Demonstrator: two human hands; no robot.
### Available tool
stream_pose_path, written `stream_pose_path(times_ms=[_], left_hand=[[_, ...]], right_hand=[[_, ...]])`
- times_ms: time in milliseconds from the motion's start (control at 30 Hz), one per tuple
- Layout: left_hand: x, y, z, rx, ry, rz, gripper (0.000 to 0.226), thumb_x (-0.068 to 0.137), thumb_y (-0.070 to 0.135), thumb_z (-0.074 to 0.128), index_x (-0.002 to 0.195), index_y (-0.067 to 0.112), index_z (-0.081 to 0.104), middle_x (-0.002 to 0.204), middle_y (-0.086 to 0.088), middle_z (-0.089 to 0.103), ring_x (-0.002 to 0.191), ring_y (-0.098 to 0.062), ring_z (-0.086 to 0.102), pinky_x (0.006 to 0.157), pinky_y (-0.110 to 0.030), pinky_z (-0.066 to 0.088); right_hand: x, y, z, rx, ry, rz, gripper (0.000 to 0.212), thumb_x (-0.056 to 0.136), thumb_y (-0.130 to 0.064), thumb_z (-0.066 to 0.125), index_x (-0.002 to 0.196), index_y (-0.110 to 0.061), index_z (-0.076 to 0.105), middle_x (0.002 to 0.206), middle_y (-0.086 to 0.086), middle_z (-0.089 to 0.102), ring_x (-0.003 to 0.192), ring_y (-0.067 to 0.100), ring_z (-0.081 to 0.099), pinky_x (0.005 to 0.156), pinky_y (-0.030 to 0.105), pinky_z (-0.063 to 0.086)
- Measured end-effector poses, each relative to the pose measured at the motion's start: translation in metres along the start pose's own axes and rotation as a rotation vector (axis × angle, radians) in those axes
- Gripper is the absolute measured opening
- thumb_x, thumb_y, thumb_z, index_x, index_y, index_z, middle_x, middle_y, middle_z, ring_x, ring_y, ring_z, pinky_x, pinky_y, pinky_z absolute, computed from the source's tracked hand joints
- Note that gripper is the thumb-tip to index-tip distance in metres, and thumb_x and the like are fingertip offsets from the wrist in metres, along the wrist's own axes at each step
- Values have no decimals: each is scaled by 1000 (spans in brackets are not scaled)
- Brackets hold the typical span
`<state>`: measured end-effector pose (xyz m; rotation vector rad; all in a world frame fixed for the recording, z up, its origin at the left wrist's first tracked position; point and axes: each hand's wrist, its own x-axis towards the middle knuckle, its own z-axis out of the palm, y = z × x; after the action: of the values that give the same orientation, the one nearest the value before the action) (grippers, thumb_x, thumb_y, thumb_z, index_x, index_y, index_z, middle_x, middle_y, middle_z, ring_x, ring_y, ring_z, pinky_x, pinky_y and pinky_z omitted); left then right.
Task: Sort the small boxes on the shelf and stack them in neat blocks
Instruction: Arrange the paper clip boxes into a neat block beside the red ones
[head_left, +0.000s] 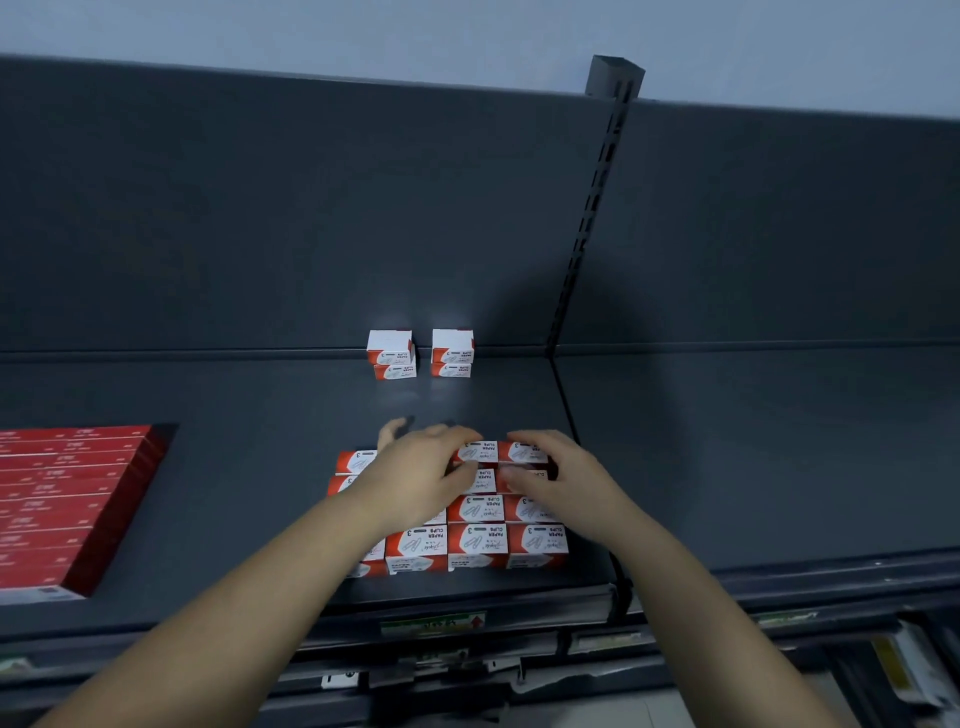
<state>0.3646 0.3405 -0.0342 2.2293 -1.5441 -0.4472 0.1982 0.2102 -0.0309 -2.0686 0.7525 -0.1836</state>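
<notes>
**Left hand (415, 467) and right hand (556, 467) both on the back row of the block**

Forearms come in from the bottom edge. Each hand has its fingers curled over the far edge of a top box with the thumb on the near side, so that's a pinch on one box apiece, side by side. They're small red-and-white cardboard paper-clip boxes (475, 543), packed into a tight block near the front of the dark grey metal shelf (234, 405), looks like two layers high.

My guess on handling: light, stiff-ish card, a bit glossy, so they'll slide against each other easily, and a hard squeeze could dent the walls. I'd grip across opposite sides and lift straight up.

Further back, two little stacks (392, 358) of the same boxes sit against the rear panel, slightly apart. Off to the left lies a slab of flat red boxes (67, 499), and a slotted upright post (597, 208) stands right of the block.
</notes>
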Motion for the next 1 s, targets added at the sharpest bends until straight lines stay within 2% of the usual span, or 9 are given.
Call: stream_pose_path(times_ms=[167,300,400,467,533,600,700,833,1000], left_hand=[[-4,1,3,35,59,40,33,99,42,39,126,32,55,111,13,62,101,-7,55,108,-36,27],[-4,0,6,58,95,38,30,98,41,42,121,31,58,103,11,63,95,-10,57,105,-35,31],[-5,1,6,71,96,43,29,99,40,41,120,29,59,99,11,62,93,-10,57,106,-37,32],[-6,2,3,116,62,45,34,101,40,36,126,29,56,108,10,62,102,-10,56,109,-36,26],[-5,3,-2,207,42,47,41,102,40,30,138,29,47,128,9,58,119,-11,50,111,-33,18],[-4,0,-11,279,49,42,48,102,39,25,147,28,36,143,8,48,133,-14,40,113,-34,11],[-4,-11,-29,371,82,-4,63,91,39,17,152,23,26,155,4,35,143,-15,27,118,-38,5],[0,-30,-47,424,80,-112,63,95,36,24,155,18,16,162,-1,18,149,-17,13,121,-41,3],[9,-50,-61,494,67,-121,62,98,36,30,155,18,12,163,0,13,150,-16,12,121,-39,3]], right_hand=[[-2,1,4,-47,-14,-35,50,90,-38,67,136,-31,51,129,-17,47,114,1,53,97,26,50],[-3,0,4,-83,-18,-56,47,91,-40,65,136,-33,51,127,-17,49,114,0,52,97,25,49],[-2,-1,3,-128,-27,-49,47,91,-42,63,136,-35,50,126,-16,50,111,-1,53,92,21,50],[-1,-3,1,-191,-47,-49,49,93,-43,61,139,-34,47,130,-14,49,112,-1,52,90,16,46],[0,-8,-1,-275,-67,-69,53,96,-44,54,146,-30,40,142,-12,45,124,3,46,99,17,38],[3,-15,-2,-347,-59,-111,56,101,-42,45,153,-26,30,155,-9,32,141,7,30,113,21,25],[14,-29,-1,-501,-34,-155,59,104,-39,35,156,-20,14,163,-6,13,150,11,7,122,28,6],[35,-41,2,-633,-51,-141,62,105,-40,31,157,-18,6,165,-3,3,151,14,0,124,37,3],[62,-51,13,-679,-112,-111,64,105,-41,31,157,-17,2,165,-1,-2,151,17,-1,123,38,4]])
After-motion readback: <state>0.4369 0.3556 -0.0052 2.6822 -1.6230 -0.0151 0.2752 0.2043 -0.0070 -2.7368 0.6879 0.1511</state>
